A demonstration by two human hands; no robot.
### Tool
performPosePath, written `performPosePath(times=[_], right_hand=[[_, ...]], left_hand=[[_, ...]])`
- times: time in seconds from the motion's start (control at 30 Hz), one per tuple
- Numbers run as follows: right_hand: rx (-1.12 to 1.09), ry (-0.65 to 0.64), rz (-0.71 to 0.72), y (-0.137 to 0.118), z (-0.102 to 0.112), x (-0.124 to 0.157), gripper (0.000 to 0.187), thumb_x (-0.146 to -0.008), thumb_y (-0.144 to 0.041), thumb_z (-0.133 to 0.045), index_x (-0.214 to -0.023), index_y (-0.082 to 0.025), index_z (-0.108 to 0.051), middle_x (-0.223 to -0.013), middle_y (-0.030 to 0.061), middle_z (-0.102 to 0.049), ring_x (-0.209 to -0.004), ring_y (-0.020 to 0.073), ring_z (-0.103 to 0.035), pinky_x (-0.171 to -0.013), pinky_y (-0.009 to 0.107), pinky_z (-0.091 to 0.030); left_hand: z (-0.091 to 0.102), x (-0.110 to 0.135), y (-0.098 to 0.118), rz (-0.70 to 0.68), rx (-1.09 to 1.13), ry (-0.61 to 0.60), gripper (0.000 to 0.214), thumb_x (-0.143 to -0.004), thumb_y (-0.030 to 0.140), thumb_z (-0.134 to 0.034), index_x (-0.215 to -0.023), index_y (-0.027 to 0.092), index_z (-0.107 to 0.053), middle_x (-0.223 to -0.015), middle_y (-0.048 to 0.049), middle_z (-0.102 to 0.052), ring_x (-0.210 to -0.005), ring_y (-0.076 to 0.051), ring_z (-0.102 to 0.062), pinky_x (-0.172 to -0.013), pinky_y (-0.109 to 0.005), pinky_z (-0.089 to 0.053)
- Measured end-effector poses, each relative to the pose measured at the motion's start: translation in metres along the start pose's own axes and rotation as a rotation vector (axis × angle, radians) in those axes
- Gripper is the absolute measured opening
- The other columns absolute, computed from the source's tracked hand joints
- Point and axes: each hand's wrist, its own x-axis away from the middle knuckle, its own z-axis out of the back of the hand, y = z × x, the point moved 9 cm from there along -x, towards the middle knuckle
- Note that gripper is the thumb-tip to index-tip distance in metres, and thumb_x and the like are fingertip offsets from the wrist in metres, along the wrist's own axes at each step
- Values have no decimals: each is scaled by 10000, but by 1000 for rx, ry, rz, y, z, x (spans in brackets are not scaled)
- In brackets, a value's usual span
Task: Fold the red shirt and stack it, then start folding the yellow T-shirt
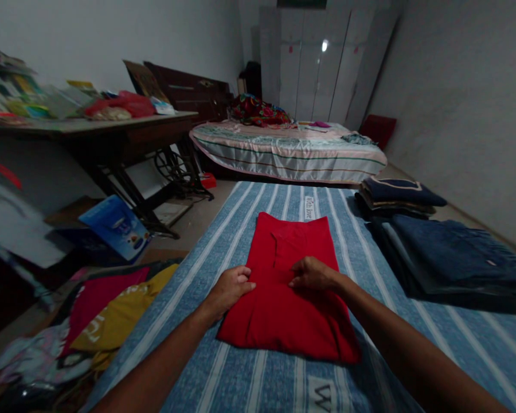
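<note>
A red shirt, folded into a long panel with its placket facing up, lies on the blue-and-white striped bed cover. My left hand is at the shirt's left edge, its thumb and fingers closed on the fabric. Over the middle of the shirt, toward its right side, my right hand pinches the cloth between thumb and bent fingers. The shirt's lower end spreads wider, toward me, and its right edge passes partly under my right forearm.
Folded jeans and a stack of dark folded clothes rest on the right. Clothes, including a yellow garment, lie low on the left. A sewing-machine table stands behind them, and another bed is beyond.
</note>
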Motion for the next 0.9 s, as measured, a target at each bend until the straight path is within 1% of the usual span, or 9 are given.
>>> performPosePath(times=[0.23,0.3,0.4,0.5,0.6,0.7,0.77,0.83,0.9], right_hand=[[50,18,13,-4,2,1,203,-706,-260,-686,-604,-151,-548,-530,-71,-420,-520,72,-382,-487,220,-228],[49,28,8,-2,5,2,185,-708,-298,-694,-662,-142,-605,-567,-55,-483,-542,84,-425,-498,219,-264],[37,45,-5,5,14,6,299,-701,-389,-709,-851,-132,-679,-745,4,-619,-655,123,-531,-549,216,-345],[36,32,-34,17,24,12,435,-650,-429,-746,-964,-133,-688,-895,48,-665,-749,154,-585,-595,216,-393],[53,-15,-61,28,29,19,350,-611,-389,-771,-823,-119,-702,-802,34,-671,-676,144,-575,-550,212,-376],[86,-13,-69,31,31,24,187,-651,-288,-731,-704,-115,-685,-690,5,-644,-601,116,-535,-508,204,-334],[112,23,-61,29,34,25,145,-669,-238,-708,-752,-121,-697,-690,-2,-640,-600,109,-528,-512,201,-328],[143,61,-46,27,36,24,160,-673,-226,-707,-805,-136,-711,-717,-1,-648,-625,112,-536,-530,201,-330],[167,89,-36,26,36,24,145,-682,-223,-704,-806,-147,-717,-731,3,-657,-646,117,-546,-547,203,-334]], left_hand=[[1,-3,5,-73,-173,46,320,-549,376,-635,-796,185,-565,-583,74,-495,-589,-140,-533,-572,-242,-386],[0,-3,7,-101,-188,45,297,-552,372,-632,-772,186,-559,-577,75,-490,-573,-134,-522,-560,-239,-380],[0,-2,7,-111,-185,48,283,-555,359,-627,-771,187,-563,-593,66,-525,-590,-143,-542,-568,-243,-399],[0,-3,6,-104,-179,52,299,-553,360,-627,-791,186,-576,-625,50,-574,-626,-162,-576,-590,-257,-429],[3,-4,8,-134,-223,84,308,-550,363,-642,-793,180,-599,-622,46,-581,-641,-171,-587,-608,-266,-445],[5,-3,11,-169,-251,116,316,-556,371,-644,-802,174,-613,-645,34,-604,-671,-179,-602,-649,-277,-462],[7,-1,11,-172,-255,126,327,-573,385,-633,-821,173,-615,-653,27,-619,-687,-188,-615,-664,-284,-473],[8,0,11,-180,-262,144,325,-587,397,-624,-827,176,-615,-673,18,-639,-716,-198,-630,-677,-290,-482],[10,2,12,-194,-271,177,316,-582,396,-625,-814,180,-615,-706,7,-660,-749,-208,-640,-704,-296,-489]])
